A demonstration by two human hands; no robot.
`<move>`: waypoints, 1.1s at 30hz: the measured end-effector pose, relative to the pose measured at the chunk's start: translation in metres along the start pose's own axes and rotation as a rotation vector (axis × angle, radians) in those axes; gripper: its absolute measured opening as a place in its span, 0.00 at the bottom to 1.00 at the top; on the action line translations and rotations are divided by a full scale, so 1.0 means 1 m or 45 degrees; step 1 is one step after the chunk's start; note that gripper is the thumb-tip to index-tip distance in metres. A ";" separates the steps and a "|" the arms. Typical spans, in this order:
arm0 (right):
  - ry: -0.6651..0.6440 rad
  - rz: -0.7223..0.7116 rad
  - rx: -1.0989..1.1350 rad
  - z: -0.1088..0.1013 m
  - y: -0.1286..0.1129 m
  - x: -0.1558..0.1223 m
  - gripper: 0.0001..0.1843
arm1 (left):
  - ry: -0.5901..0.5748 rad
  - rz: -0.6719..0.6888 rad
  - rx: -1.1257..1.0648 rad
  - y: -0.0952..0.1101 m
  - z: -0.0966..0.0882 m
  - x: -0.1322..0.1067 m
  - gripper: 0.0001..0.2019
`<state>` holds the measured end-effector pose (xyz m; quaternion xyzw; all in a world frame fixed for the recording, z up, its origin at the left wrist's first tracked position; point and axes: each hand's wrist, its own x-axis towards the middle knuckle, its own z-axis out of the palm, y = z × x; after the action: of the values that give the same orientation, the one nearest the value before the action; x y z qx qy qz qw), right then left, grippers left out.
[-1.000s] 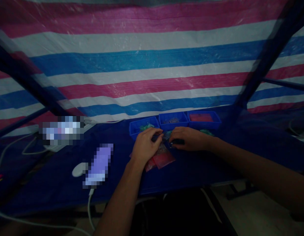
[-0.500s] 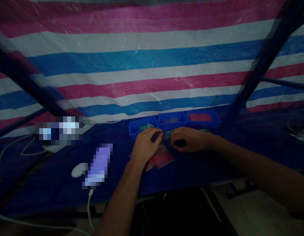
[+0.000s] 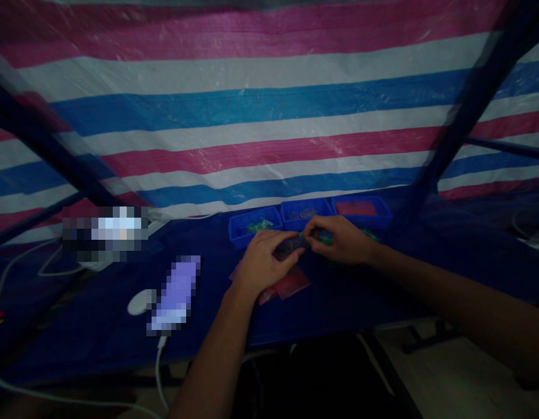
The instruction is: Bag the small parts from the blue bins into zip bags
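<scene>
Between my hands, low over the blue table, is a small greyish see-through piece that looks like a plastic bag; the dim light blurs its details. My left hand has its thumb and fingers curled around the left end of it. Pinched at its right end is my right hand, with a bit of green showing inside the curled fingers. Red flat packets lie on the table under and beside my left hand. More green pieces show just behind my right wrist.
Behind the hands stand three blue trays: the left tray with green pieces, the middle tray with clear small pieces, the right tray with red packets. A phone on a cable and a white round object lie left.
My right hand has moved slightly up and turned, its fingers now meeting near the see-through piece. My left thumb and fingers have shifted right, towards my right hand.
</scene>
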<state>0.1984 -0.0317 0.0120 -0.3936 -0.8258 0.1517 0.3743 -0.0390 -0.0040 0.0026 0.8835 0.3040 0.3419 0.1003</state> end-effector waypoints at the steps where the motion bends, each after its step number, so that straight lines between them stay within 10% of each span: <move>1: 0.029 0.018 0.029 0.001 -0.001 0.000 0.04 | -0.021 -0.001 0.005 -0.001 0.001 0.000 0.14; 33: 0.181 0.040 0.315 0.018 0.001 0.000 0.07 | 0.012 -0.188 -0.283 0.007 -0.002 0.002 0.18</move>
<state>0.1857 -0.0302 -0.0014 -0.3671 -0.7659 0.2298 0.4752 -0.0359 -0.0084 0.0079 0.8405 0.3290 0.3695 0.2211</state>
